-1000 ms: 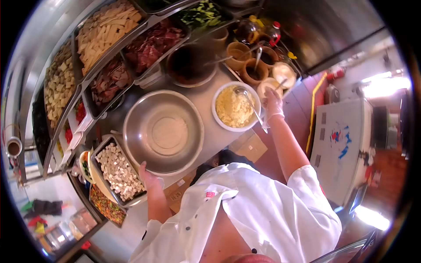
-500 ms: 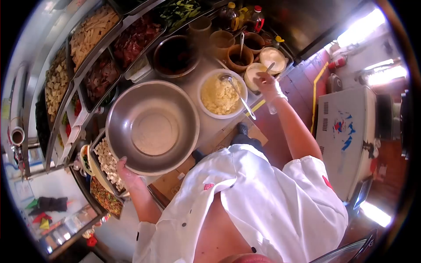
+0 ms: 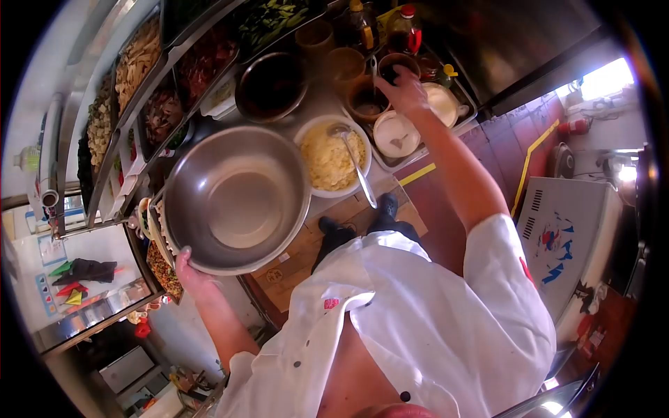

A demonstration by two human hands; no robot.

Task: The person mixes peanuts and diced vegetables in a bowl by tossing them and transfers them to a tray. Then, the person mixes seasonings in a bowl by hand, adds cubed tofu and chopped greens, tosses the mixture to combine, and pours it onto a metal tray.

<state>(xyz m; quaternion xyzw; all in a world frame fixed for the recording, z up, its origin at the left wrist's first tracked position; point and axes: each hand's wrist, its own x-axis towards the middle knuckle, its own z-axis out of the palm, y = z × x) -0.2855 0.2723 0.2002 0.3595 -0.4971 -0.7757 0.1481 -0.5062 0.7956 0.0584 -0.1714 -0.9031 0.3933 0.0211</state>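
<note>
A large steel bowl [image 3: 240, 205] with nothing in it stands on the counter, its lower left rim held by my left hand [image 3: 195, 277]. My right hand [image 3: 404, 92], in a clear glove, reaches over the seasoning pots, its fingers around or near the spoon handle in a brown pot [image 3: 366, 101]; the exact grip is hard to see. Below that hand is a pot of white powder [image 3: 396, 134], and beside it a second white-filled pot [image 3: 440, 104]. A white bowl of chopped yellowish food [image 3: 333, 157] with a metal spoon [image 3: 362, 174] sits between steel bowl and pots.
A bowl of dark liquid [image 3: 272, 87] stands behind the steel bowl. Trays of cut meat [image 3: 202, 66] and greens [image 3: 272, 21] line the rack. Bottles [image 3: 405, 31] stand behind the pots. A white chest [image 3: 568, 237] is at the right.
My right hand has left the white powder pot and moved up and left to the brown pots. My left hand stays at the steel bowl's rim, and the view has shifted.
</note>
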